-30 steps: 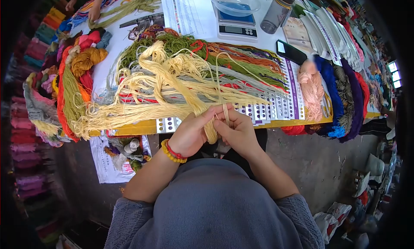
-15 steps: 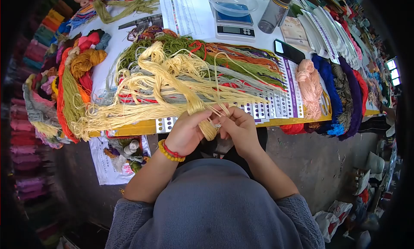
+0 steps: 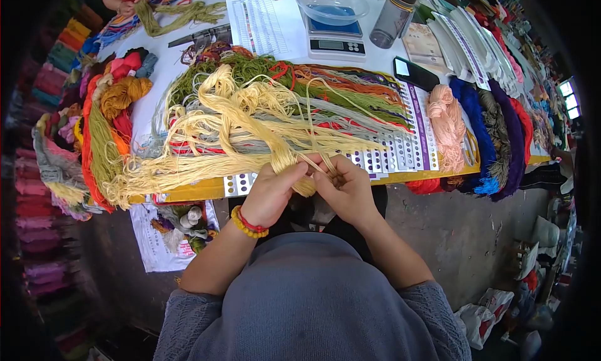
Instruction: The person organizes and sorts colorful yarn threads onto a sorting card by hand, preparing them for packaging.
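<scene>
A thick pale yellow skein of thread (image 3: 253, 124) runs across the table pile and over the front edge into my hands. My left hand (image 3: 270, 195), with yellow and red bead bracelets at the wrist, is closed round the skein's near end. Close beside it, my right hand (image 3: 345, 189) pinches several thin pale yellow strands that stretch between the two hands. One loose strand rises from there back over the pile. Beneath the yellow thread lie grey, red, green and rust-coloured threads (image 3: 350, 89). My right fingertips partly hide the strands.
Punched cards (image 3: 400, 151) line the table's front edge. Behind the pile are a scale (image 3: 338, 46) with a clear bowl, a jar (image 3: 393, 17), a phone (image 3: 416, 74) and a printed sheet (image 3: 263, 20). Coloured skeins hang at both sides. Another person's hands (image 3: 134, 1) hold olive thread at the far left.
My right hand has moved in closer to my left, and its fingers have shifted along the strands. The left hand keeps its hold on the skein. The view has shifted slightly.
</scene>
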A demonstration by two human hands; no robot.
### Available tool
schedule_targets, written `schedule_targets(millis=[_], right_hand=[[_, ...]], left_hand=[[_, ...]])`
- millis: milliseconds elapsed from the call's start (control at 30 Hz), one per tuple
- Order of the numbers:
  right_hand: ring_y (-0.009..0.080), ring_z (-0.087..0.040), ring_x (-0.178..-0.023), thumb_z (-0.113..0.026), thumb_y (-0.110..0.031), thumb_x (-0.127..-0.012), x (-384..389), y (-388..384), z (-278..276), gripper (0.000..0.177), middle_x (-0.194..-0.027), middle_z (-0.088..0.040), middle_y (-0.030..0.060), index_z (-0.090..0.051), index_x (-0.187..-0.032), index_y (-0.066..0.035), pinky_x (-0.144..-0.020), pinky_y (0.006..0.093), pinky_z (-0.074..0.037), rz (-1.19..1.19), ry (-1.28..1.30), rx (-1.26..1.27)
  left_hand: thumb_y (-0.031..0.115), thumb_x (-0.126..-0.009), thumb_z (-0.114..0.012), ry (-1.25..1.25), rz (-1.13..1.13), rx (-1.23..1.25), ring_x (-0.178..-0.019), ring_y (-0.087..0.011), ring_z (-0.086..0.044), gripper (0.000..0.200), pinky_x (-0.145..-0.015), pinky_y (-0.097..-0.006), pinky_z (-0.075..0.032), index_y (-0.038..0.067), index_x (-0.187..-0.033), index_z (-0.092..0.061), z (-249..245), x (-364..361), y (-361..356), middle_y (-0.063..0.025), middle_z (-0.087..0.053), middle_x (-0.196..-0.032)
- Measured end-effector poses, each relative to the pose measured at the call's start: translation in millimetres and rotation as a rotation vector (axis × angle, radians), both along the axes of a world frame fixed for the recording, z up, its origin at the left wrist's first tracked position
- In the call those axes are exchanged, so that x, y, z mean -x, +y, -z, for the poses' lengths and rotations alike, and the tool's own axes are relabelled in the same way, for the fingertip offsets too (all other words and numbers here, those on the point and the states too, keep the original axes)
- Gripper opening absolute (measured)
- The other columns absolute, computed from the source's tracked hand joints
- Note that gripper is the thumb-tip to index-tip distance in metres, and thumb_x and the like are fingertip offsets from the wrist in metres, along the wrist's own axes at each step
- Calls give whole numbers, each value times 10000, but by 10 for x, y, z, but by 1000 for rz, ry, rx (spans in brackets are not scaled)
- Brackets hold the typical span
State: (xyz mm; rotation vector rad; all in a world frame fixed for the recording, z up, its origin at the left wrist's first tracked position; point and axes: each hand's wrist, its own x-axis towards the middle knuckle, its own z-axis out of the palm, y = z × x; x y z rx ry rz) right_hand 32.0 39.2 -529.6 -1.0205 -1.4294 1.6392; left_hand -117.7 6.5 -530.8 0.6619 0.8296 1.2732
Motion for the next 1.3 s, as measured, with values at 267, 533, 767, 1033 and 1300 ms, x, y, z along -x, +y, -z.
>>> schedule_targets(millis=[267,533,767,1033,1300], right_hand=[[40,-349,-417,-523,9,-682,-18,507,-52,35,-717,-548,42,-518,-693,-24,-397,179,-295,308,346,-303],[39,-353,-449,-465,-94,-810,-1308,1562,-297,154,-723,-537,69,-518,-745,35,-386,163,-296,24,1146,257],[141,-504,-592,-474,-82,-853,-3532,2280,-361,142,-652,-527,51,-503,-723,-35,-590,244,-469,553,606,-45],[109,-517,-622,-455,-142,-863,-3997,1894,-1225,172,-707,-556,46,-536,-747,-43,-562,216,-409,932,-976,-1171],[136,-540,-606,-542,-97,-811,-1775,1124,464,113,-695,-568,74,-572,-860,0,-550,270,-431,10,-705,-399]], left_hand=[[159,-901,-406,-409,-68,12,-688,-150,-528,193,-736,-293,-438,34,-780,-489,-11,177,223,-34,-508,-685],[138,-904,-368,-501,-293,-57,-451,-84,-267,195,-399,-221,-240,35,-771,-466,-101,1773,790,17,-310,-573],[213,-886,-408,289,-875,96,-409,-68,-254,157,-354,-217,-188,115,-828,-518,-286,3655,1076,52,-318,-556],[227,-850,-445,554,-471,28,-468,-52,-377,202,-386,-194,-290,67,-938,-532,-751,2023,1268,60,-427,-646],[280,-873,-488,91,463,344,-456,-55,-377,290,-398,-189,-270,77,-1080,-490,341,-1164,1113,-10,-522,-703]])
